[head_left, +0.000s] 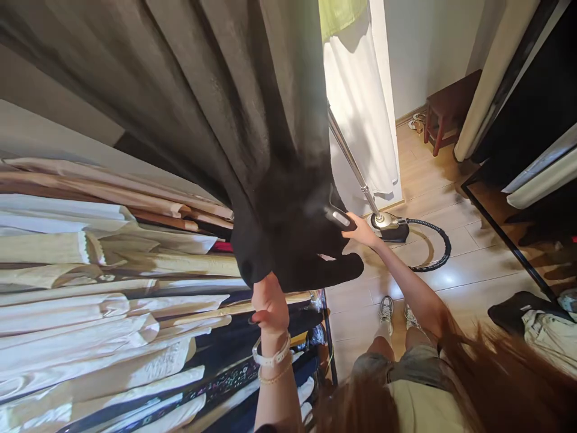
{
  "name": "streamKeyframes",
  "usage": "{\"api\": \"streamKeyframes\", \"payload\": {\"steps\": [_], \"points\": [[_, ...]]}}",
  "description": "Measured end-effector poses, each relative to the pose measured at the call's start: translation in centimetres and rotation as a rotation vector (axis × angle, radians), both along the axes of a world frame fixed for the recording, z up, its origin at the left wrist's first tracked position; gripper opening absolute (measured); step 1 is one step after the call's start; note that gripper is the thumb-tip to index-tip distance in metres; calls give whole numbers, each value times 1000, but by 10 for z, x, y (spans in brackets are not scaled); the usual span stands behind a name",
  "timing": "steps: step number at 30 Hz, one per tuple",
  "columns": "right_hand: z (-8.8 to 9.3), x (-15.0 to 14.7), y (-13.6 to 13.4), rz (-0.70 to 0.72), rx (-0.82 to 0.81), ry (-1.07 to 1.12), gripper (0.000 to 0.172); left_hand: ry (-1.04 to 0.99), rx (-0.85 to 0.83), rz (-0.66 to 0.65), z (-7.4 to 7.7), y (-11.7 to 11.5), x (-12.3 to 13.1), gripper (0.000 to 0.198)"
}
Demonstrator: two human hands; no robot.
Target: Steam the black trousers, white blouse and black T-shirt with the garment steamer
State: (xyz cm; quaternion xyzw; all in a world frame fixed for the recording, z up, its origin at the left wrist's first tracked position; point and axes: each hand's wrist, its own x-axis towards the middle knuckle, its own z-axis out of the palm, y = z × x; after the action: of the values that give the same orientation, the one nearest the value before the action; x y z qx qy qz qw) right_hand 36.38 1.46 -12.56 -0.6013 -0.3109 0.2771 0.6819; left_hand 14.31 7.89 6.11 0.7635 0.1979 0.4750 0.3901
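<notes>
A long dark garment (288, 204) hangs in front of me in deep folds, its lower part bunched and black. My left hand (270, 304) grips its lower edge from below; some fingers are hidden in the cloth. In my right hand (360, 230) is the dark handle of a steamer head (339, 218), held against the garment's right side. A faint white wisp of steam shows beside the head. Behind it, the steamer's metal pole (354, 159) rises from a base (383, 221) on the floor, with a black ribbed hose (446, 240) curving off it.
Many light and dark clothes (103, 300) hang packed on the left. A white cloth (360, 108) hangs behind the pole. At the back right stands a brown wooden stool (453, 102) with sandals (417, 123) beside it. More garments (545, 162) and a black rail (509, 240) line the right.
</notes>
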Motion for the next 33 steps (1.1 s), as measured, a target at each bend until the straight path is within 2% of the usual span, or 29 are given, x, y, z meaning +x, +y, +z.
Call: {"api": "streamKeyframes", "payload": {"steps": [2,4,6,10,12,16,19,22,27,33], "points": [[-15,-6,-3,5,-52,20,35,-5,-6,-14,4,-3,2,106],[-22,-9,-4,2,-54,19,34,3,-14,-32,7,-3,2,103],[-18,-8,-1,9,-35,3,35,-6,-30,-60,8,-1,0,99],[3,6,7,34,32,-35,38,-56,-63,-135,4,5,-4,90],[5,10,8,32,33,-3,37,-72,-82,-150,0,7,-6,87],[-17,3,10,43,-41,106,34,-83,-137,-135,-3,9,-8,84],[-39,-8,15,62,-79,167,34,-76,-178,-110,0,8,-7,87],[-49,-12,20,81,-101,200,36,-129,-235,-112,4,9,-7,89],[-38,-5,20,85,-75,174,40,-166,-276,-138,3,14,-10,84],[-23,2,22,74,-44,150,39,-85,-287,-132,-4,15,-9,85]]}}
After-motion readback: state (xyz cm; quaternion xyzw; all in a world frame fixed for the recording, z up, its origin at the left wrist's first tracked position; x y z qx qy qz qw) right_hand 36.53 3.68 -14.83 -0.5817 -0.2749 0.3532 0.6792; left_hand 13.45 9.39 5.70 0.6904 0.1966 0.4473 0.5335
